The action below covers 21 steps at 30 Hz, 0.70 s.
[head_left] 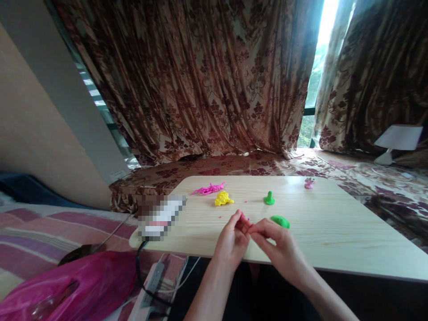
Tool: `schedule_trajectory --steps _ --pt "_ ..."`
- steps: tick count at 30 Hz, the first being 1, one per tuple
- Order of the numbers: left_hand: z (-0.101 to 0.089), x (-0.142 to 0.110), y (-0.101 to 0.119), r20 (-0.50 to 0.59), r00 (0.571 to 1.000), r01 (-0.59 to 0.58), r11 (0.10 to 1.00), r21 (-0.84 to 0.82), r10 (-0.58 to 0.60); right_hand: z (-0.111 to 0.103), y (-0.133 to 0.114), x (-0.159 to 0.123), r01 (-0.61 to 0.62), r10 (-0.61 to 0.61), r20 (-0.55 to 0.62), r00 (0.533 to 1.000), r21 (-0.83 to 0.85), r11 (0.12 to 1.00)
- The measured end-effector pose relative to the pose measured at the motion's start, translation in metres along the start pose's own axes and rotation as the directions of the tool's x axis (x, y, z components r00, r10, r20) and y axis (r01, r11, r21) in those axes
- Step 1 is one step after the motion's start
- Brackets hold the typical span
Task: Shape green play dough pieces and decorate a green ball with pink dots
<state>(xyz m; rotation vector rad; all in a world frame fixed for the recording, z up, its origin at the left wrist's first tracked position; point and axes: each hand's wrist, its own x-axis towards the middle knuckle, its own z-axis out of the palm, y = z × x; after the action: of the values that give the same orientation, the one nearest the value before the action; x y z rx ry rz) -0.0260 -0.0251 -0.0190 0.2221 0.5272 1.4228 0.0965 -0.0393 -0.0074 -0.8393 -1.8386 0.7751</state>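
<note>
My left hand (232,240) is held over the front edge of the table, palm turned up, with its fingers curled toward the thumb. My right hand (277,243) meets it from the right, thumb and forefinger pinched together at the left fingertips. Whatever lies between the fingers is too small to make out. Behind the hands sit a lump of yellow modelling clay (223,199) and a bundle of pink clay strands (210,189). A green clay piece with an upright stem (269,198) stands farther back, and a flat green clay piece (280,221) lies beside my right hand.
Tiny pink clay bits (220,217) dot the pale wooden table (334,232). A small pink figure (309,183) stands at the back right. On the left are a blurred-out white object (163,218) with a black cable, a power strip (152,281) and a magenta bag (83,285).
</note>
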Motion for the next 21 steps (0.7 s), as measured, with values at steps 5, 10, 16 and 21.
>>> schedule_trajectory --steps 5,10,16,21 --pt "0.002 0.004 0.007 0.029 0.999 0.030 0.986 -0.165 -0.026 0.023 -0.016 -0.016 0.184 -0.166 0.082 0.983 -0.326 0.927" --pt "-0.002 0.001 0.012 0.086 0.996 0.014 0.976 -0.217 0.005 0.029 -0.017 -0.023 0.281 -0.221 0.185 0.958 -0.431 0.857" --pt "0.003 -0.001 0.015 0.081 0.997 0.024 0.981 -0.194 -0.008 0.029 -0.014 -0.023 0.272 -0.229 0.147 0.962 -0.515 0.813" --pt "0.003 0.002 0.020 0.068 0.995 -0.057 0.972 -0.229 0.074 0.030 -0.015 -0.026 0.295 -0.207 0.220 0.953 -0.530 0.795"
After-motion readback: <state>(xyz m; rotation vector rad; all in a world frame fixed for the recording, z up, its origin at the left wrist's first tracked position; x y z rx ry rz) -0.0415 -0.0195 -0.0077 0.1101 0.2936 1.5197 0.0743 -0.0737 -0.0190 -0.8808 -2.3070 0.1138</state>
